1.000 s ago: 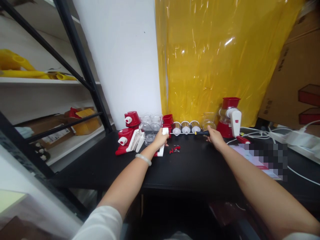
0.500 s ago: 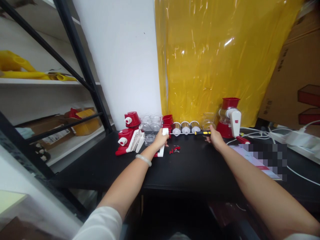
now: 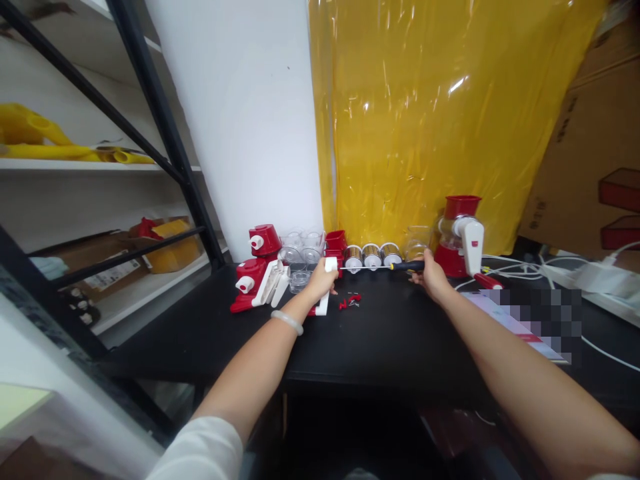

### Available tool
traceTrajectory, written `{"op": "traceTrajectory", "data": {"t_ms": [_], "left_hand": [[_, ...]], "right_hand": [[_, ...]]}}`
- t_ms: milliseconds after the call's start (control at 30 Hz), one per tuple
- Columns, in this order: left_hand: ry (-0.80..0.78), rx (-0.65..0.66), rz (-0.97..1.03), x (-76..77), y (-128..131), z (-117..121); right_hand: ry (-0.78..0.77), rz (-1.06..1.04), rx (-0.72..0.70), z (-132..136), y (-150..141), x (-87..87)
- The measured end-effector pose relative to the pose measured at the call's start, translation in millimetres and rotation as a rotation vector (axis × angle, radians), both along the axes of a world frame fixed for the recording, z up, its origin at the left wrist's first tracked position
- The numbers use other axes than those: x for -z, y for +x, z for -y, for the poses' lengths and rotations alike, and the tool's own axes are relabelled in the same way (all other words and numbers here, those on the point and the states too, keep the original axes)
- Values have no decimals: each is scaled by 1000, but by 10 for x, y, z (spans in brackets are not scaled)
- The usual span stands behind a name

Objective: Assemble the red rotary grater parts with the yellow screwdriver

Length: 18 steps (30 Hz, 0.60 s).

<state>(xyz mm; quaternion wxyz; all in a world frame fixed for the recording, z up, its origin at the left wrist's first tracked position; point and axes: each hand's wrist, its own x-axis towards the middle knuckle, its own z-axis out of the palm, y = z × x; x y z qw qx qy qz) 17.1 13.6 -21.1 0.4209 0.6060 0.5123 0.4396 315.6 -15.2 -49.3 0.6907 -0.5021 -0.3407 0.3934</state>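
Note:
My left hand is closed around a white crank handle with a red grip, held above the black table. In my right hand is a screwdriver with a black and yellow handle. Its long shaft points left, and the tip meets the upper end of the crank handle. Below, small red pieces and screws lie on the table. Behind the shaft stand several metal grater drums and red hoppers.
Red grater bodies, white crank arms and clear plastic parts stand at the left. To the right are an assembled rotary grater, a printed sheet and white cables. A shelf rack borders the table's left end.
The screwdriver handle has turned about its axis, so its yellow marking shows less. Both hands stay almost in place, with the tip still at the crank handle.

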Motion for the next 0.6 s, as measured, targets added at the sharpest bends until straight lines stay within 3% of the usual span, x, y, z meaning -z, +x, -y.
{"op": "traceTrajectory", "data": {"t_ms": [133,400,500,600], "left_hand": [[5,6,8,0,-7,0],[14,22,14,17,-9,-2],[14,20,15,4,-3,-12],[12,13,22,-16,-3,-10]], "right_hand": [[25,132,30,2,6,39],[77,-137,-78,-5,-55,-35],[-3,-5,-30,-25,-11,14],[46,178,16,-27,26,67]]}}
